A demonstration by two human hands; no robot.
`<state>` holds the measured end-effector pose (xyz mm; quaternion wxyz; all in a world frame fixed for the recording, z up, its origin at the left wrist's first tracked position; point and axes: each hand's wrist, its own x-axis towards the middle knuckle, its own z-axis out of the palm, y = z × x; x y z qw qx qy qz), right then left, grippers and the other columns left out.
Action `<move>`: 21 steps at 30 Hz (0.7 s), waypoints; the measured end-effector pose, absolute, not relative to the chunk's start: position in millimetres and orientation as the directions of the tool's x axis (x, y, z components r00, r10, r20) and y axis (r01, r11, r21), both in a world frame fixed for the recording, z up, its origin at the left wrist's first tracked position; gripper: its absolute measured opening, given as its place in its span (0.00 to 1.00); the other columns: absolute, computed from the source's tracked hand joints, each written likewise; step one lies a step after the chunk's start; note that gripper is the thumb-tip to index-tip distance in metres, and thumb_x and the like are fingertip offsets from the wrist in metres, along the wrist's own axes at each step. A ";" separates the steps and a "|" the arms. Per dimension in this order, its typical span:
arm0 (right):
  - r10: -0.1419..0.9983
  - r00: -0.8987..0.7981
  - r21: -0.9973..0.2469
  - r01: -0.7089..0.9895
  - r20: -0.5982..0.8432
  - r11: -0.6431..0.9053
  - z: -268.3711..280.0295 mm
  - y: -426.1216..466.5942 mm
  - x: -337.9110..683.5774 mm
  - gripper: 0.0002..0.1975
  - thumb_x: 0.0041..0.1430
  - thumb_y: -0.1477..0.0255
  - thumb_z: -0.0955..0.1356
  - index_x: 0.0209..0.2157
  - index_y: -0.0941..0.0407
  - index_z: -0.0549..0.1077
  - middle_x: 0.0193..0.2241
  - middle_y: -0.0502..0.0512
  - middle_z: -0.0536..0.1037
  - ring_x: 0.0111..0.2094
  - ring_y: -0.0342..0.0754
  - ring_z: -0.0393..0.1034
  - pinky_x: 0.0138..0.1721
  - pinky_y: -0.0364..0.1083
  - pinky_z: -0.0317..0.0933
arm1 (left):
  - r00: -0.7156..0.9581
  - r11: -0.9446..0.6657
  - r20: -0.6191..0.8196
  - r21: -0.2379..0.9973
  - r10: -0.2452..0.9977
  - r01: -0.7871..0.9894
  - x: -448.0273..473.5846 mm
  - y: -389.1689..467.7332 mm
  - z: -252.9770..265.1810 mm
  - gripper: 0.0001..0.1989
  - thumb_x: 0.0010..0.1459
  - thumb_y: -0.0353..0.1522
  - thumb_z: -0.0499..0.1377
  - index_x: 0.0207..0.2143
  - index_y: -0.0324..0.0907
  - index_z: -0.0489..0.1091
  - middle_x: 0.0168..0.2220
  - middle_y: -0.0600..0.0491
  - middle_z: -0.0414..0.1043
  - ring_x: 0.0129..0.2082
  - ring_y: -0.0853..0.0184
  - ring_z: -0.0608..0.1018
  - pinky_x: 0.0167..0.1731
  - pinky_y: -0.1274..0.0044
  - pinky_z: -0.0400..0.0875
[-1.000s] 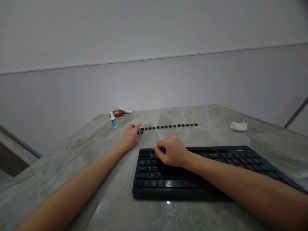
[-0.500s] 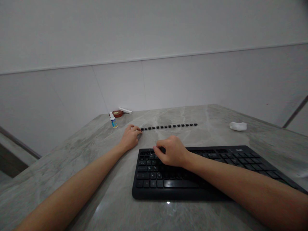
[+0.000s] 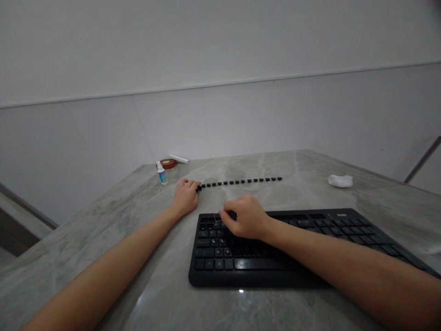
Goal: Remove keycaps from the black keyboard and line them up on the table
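Note:
My left hand [image 3: 185,196] rests on the table at the left end of a row of small black keycaps [image 3: 242,181]. Its fingers are closed on a black keycap [image 3: 199,188] at their tips. Above the upper left part of a black keyboard [image 3: 262,277], my right hand [image 3: 247,217] is closed in a pinch. From its fingertips a thin wire loop [image 3: 217,218] sticks out over the top left keys, looking like a wire keycap puller; the rest of it is hidden in the hand. Some key positions on the keyboard's left side show bare sockets.
Behind my left hand stand a small white bottle with a blue label [image 3: 162,174], a reddish-brown round case [image 3: 168,163] and a white flat bar [image 3: 179,159]. A crumpled white wad [image 3: 340,181] lies at the right. A wall borders the marbled table [image 3: 165,285].
My left fingers have drawn back slightly to the left, and a black keycap now shows at their tips. My right hand and the wire loop have stayed in place.

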<state>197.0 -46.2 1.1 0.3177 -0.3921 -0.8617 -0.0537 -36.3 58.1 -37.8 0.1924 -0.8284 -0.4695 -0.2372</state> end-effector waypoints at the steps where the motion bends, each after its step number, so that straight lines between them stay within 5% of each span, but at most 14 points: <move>1: 0.643 -0.491 -0.157 0.710 0.588 0.686 0.8 -45.9 197.1 0.16 0.56 0.68 0.63 0.17 0.57 0.70 0.13 0.51 0.69 0.16 0.39 0.55 0.23 0.43 0.44 | 0.446 -0.483 0.571 -0.096 0.689 0.870 -36.0 58.0 -37.5 0.20 0.52 0.23 0.51 0.48 0.38 0.69 0.44 0.46 0.73 0.45 0.56 0.69 0.51 0.63 0.61; 21: 0.643 -0.500 -0.150 0.711 0.580 0.687 -0.4 -44.8 197.4 0.16 0.56 0.68 0.63 0.17 0.57 0.70 0.14 0.51 0.70 0.16 0.39 0.54 0.24 0.43 0.44 | 0.497 -0.572 0.553 -0.045 0.669 0.819 -36.0 54.8 -34.3 0.22 0.46 0.18 0.50 0.43 0.41 0.71 0.43 0.51 0.74 0.46 0.59 0.68 0.51 0.65 0.61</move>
